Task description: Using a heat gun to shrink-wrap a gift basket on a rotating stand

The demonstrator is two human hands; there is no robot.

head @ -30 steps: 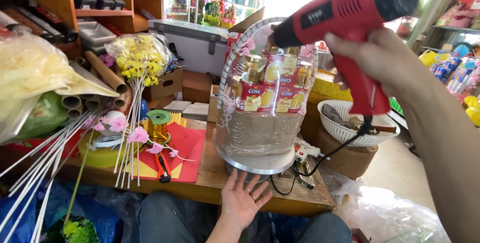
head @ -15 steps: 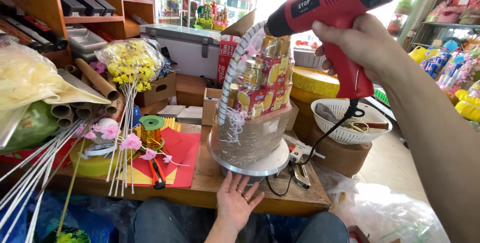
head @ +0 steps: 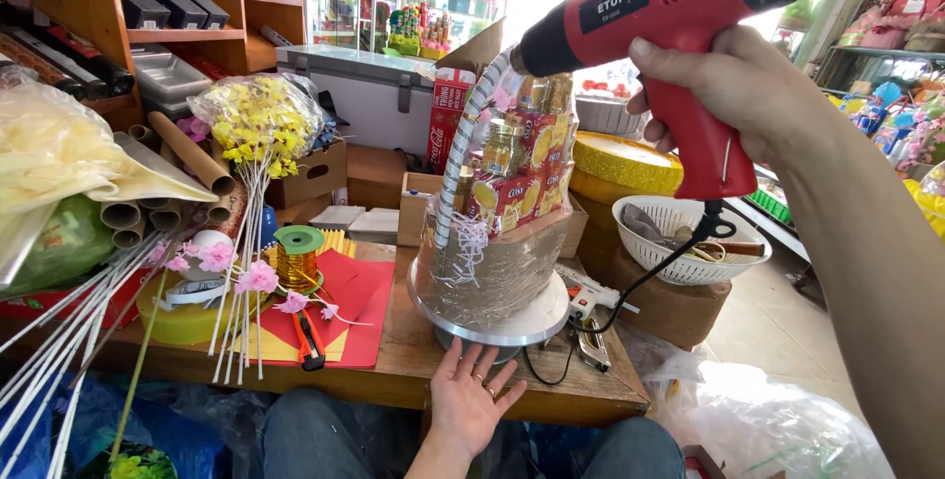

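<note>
My right hand [head: 733, 85] grips the handle of a red heat gun [head: 669, 1], its black nozzle pointed at the top of a gift basket [head: 497, 213] wrapped in clear film. Boxes and jars fill the basket, which has a white-wrapped handle and stands on a round turntable [head: 492, 321]. My left hand [head: 471, 398] lies palm up with fingers spread at the front edge of the wooden table [head: 413, 371], just under the turntable's rim. A black cord [head: 640, 287] runs down from the heat gun.
Artificial flower stems [head: 251, 193], a spool of gold ribbon [head: 297, 257], red and yellow paper sheets [head: 345, 302], pliers [head: 310, 341] and tape rolls lie on the table's left. A glue gun [head: 589, 294] lies at right, beside a white colander [head: 689, 238]. Shelves stand behind.
The view has shifted slightly, so the heat gun sits a little higher and further right in the frame. My left hand stays under the turntable rim.
</note>
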